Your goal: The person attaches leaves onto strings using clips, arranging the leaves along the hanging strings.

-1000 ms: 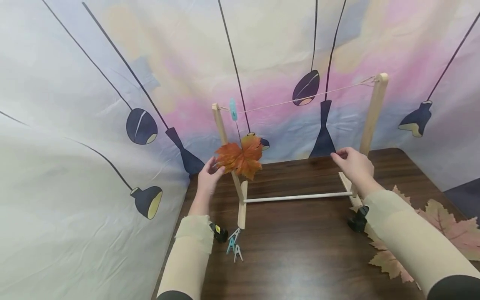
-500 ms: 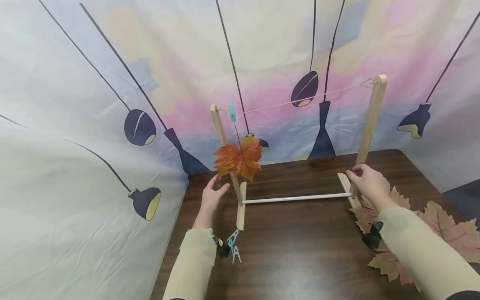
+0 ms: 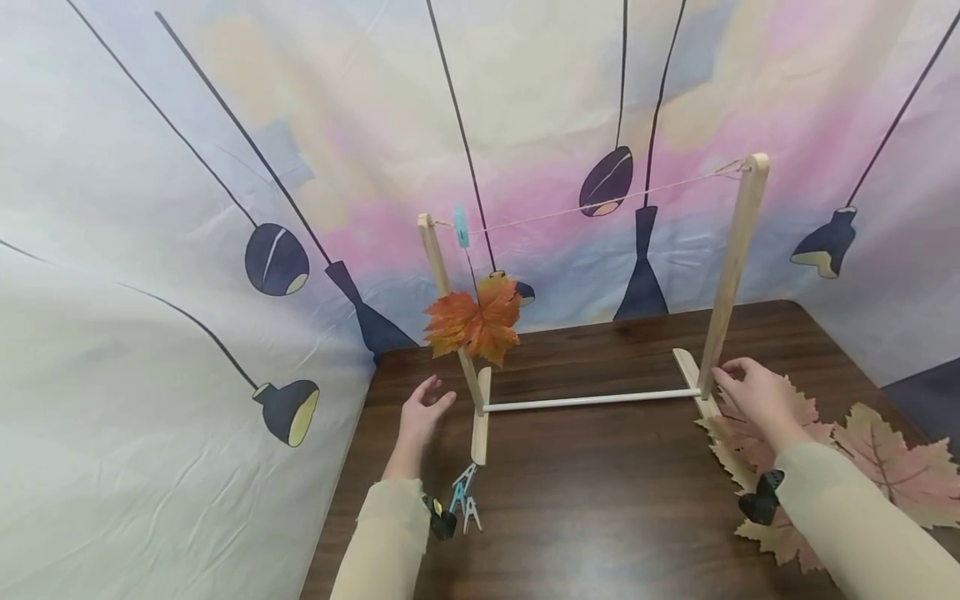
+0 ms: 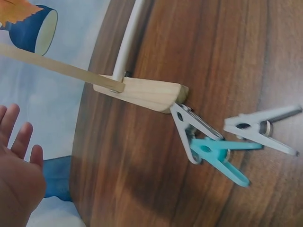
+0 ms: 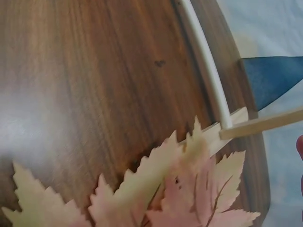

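An orange maple leaf (image 3: 474, 318) hangs by its stem from a light-blue clothespin (image 3: 461, 227) on the string (image 3: 555, 218) of a small wooden rack. My left hand (image 3: 422, 414) is in the air below the leaf, left of the left post (image 3: 435, 254); its fingers are loosely bent and hold nothing. By the foot of the right post (image 3: 731, 267) is my right hand (image 3: 761, 400), thumb and fingertips close together, with nothing visible in them. Under it lie pale pink maple leaves (image 5: 189, 189), partly hidden by the hand and sleeve in the head view.
Two grey clothespins and a teal clothespin (image 4: 220, 158) lie on the brown table (image 3: 585, 475) at the rack's left foot (image 4: 147, 92). A white rod (image 3: 592, 401) joins the two feet. Behind the table hangs a cloth (image 3: 540, 100) printed with lamps.
Both hands have come down and nearer; the left has moved away from the orange leaf, and the right has shifted rightward toward the pink leaves. The orange leaf still hangs.
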